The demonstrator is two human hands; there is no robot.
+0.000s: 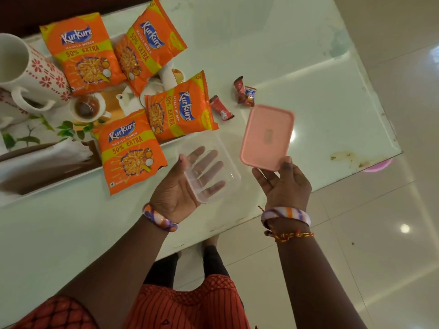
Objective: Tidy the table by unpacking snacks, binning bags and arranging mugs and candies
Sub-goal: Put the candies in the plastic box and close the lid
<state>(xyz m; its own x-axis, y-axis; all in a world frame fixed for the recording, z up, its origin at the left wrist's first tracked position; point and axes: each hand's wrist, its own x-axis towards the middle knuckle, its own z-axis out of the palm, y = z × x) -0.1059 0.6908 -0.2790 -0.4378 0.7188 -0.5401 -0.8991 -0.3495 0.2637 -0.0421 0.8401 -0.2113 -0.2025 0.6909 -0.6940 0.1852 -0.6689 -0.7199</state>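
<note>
4 snack pkts (83, 53), 3 candies (244, 92), 1 mug (28, 72)

Candies (244, 92) lie right of snack packets (179, 108).

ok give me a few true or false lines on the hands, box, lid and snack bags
1. The left hand holds the clear box. True.
2. The lid is on the box. False: the right hand holds it apart.
3. Four snack bags lie on the table. True.
4. The box is full of snacks. False: it is empty.
5. The candies are in the box. False: they lie on the table.
</note>
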